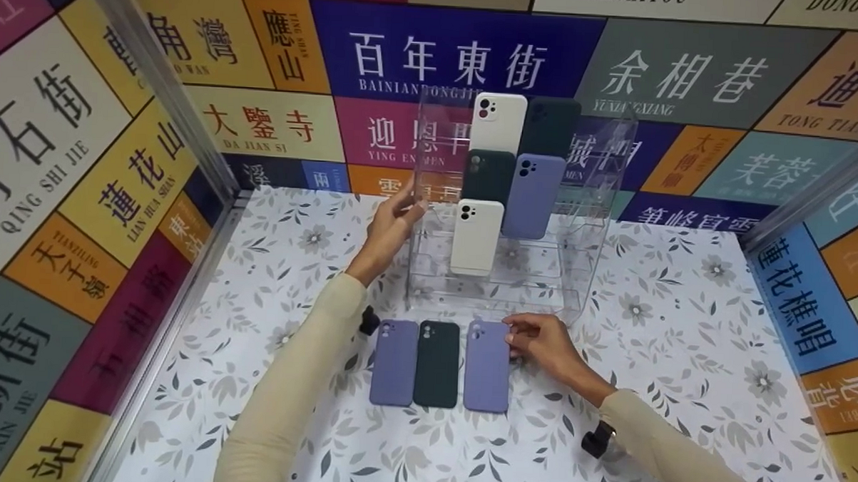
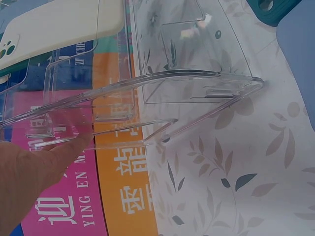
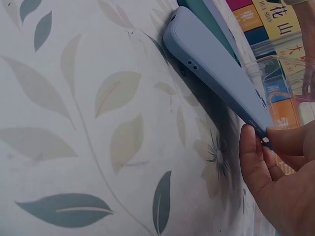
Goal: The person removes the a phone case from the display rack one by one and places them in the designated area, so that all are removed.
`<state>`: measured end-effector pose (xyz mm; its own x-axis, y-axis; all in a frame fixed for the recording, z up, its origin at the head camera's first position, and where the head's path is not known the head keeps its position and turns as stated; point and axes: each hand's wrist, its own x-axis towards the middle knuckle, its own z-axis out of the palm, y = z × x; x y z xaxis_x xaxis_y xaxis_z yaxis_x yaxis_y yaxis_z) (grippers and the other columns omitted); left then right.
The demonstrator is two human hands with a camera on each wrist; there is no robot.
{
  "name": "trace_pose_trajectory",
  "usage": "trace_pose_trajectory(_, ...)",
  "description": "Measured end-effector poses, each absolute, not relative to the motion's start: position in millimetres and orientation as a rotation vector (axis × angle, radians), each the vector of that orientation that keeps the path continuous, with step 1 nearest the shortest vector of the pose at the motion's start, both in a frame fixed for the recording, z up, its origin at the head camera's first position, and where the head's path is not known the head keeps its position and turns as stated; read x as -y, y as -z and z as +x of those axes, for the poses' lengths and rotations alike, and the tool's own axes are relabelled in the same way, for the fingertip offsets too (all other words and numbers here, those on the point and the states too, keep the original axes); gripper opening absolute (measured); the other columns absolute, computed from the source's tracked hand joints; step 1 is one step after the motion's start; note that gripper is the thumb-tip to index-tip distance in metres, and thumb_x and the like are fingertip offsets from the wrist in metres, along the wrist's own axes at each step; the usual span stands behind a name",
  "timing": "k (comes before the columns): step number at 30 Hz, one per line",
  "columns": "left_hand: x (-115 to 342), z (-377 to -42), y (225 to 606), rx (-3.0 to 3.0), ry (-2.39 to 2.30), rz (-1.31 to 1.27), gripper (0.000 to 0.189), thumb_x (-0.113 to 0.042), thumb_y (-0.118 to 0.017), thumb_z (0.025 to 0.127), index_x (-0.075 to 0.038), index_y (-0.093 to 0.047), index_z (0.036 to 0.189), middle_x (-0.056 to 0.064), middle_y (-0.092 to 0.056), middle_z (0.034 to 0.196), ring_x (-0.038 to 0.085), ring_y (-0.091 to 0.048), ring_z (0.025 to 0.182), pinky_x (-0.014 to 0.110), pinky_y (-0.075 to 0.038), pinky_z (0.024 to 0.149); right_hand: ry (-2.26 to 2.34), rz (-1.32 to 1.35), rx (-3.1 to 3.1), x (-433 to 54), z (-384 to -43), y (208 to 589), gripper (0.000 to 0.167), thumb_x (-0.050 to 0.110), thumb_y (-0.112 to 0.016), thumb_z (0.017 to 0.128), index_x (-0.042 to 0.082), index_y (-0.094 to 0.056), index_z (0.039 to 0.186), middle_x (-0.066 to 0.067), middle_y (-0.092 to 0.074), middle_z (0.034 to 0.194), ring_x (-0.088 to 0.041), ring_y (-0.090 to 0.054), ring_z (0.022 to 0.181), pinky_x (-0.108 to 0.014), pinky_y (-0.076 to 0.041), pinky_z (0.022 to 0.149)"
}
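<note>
A clear tiered display stand (image 1: pixel 592 268) holds several phone cases: a white one (image 1: pixel 501 122) and a dark green one (image 1: pixel 551 124) on top, a dark green one (image 1: pixel 488 173) and a lavender one (image 1: pixel 536 198) below, and a white one (image 1: pixel 476 239) lower still. My left hand (image 1: pixel 390 232) grips the stand's left side panel between thumb and fingers; in the left wrist view the thumb (image 2: pixel 54 160) lies along the clear side. My right hand (image 1: pixel 547 345) pinches the upper right corner of a lavender phone case (image 1: pixel 487 371), its near edge tilted off the table in the right wrist view.
Left of the pinched case, a purple phone case (image 1: pixel 394 365) and a dark green phone case (image 1: pixel 437 366) lie side by side on the floral tablecloth (image 1: pixel 653 363). Panels printed with Chinese street names (image 1: pixel 450 53) wall the table at the back and both sides.
</note>
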<state>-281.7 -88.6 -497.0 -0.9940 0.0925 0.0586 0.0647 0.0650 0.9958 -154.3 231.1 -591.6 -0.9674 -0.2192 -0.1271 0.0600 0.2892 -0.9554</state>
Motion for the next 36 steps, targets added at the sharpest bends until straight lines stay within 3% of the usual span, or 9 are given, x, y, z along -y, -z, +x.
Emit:
trace_pose_trajectory(8, 89.0, -280.8, 497.4, -2.295, -2.129, 0.218, 0.064, -0.025, -0.063, 0.112, -0.03, -0.04, 0.172, 0.016, -0.062, 0.156, 0.025, -0.066, 0.126, 0.047, -0.049, 0.091, 1.704, -0.173, -2.346, -227.2, -152.5, 596.7, 0.032, -0.009, -0.075, 0.097, -0.013, -0.074, 0.128, -0.023, -0.075, 0.099, -0.028, -0.077, 0.079, -0.034, -0.065, 0.068)
trace_pose_trajectory(12, 88.1, -281.3, 497.9, -2.292, -2.136, 0.2, 0.064, -0.024, -0.063, 0.112, -0.03, -0.04, 0.171, 0.017, -0.062, 0.156, 0.031, -0.066, 0.127, 0.048, -0.05, 0.091, 1.69, -0.167, -2.358, -224.2, -152.4, 598.1, 0.031, -0.008, -0.076, 0.097, -0.012, -0.075, 0.128, -0.023, -0.075, 0.1, -0.031, -0.077, 0.079, -0.035, -0.065, 0.068)
trace_pose_trajectory(17, 87.3, -281.4, 497.6, -2.275, -2.146, 0.188, 0.064, -0.024, -0.063, 0.112, -0.029, -0.04, 0.171, 0.02, -0.059, 0.158, 0.036, -0.064, 0.132, 0.05, -0.051, 0.095, 1.688, -0.156, -2.351, -221.3, -153.8, 600.4, 0.03, -0.007, -0.076, 0.098, -0.012, -0.075, 0.128, -0.025, -0.075, 0.101, -0.026, -0.077, 0.077, -0.034, -0.065, 0.068)
trace_pose_trajectory(23, 88.5, -281.1, 497.2, -2.282, -2.138, 0.188, 0.065, -0.027, -0.064, 0.111, -0.028, -0.04, 0.172, 0.015, -0.061, 0.158, 0.027, -0.065, 0.133, 0.041, -0.052, 0.096, 1.641, -0.153, -2.373, -217.1, -155.2, 599.5, 0.029, -0.006, -0.075, 0.099, -0.011, -0.075, 0.128, -0.02, -0.076, 0.098, -0.021, -0.077, 0.073, -0.029, -0.062, 0.064)
trace_pose_trajectory(29, 90.1, -280.4, 496.6, -2.274, -2.131, 0.197, 0.064, -0.03, -0.063, 0.112, -0.032, -0.04, 0.172, 0.017, -0.058, 0.161, 0.027, -0.063, 0.134, 0.045, -0.053, 0.096, 1.623, -0.196, -2.389, -209.8, -156.6, 599.7, 0.027, -0.008, -0.073, 0.098, -0.013, -0.075, 0.125, -0.019, -0.077, 0.096, -0.018, -0.076, 0.073, -0.03, -0.063, 0.065)
trace_pose_trajectory(36, 89.2, -281.8, 497.5, -2.287, -2.126, 0.182, 0.064, -0.031, -0.064, 0.112, -0.03, -0.041, 0.171, 0.018, -0.06, 0.159, 0.028, -0.065, 0.133, 0.047, -0.054, 0.097, 1.591, -0.269, -2.399, -202.9, -159.1, 599.2, 0.028, -0.007, -0.072, 0.1, -0.014, -0.074, 0.127, -0.023, -0.077, 0.098, -0.029, -0.078, 0.077, -0.034, -0.065, 0.068)
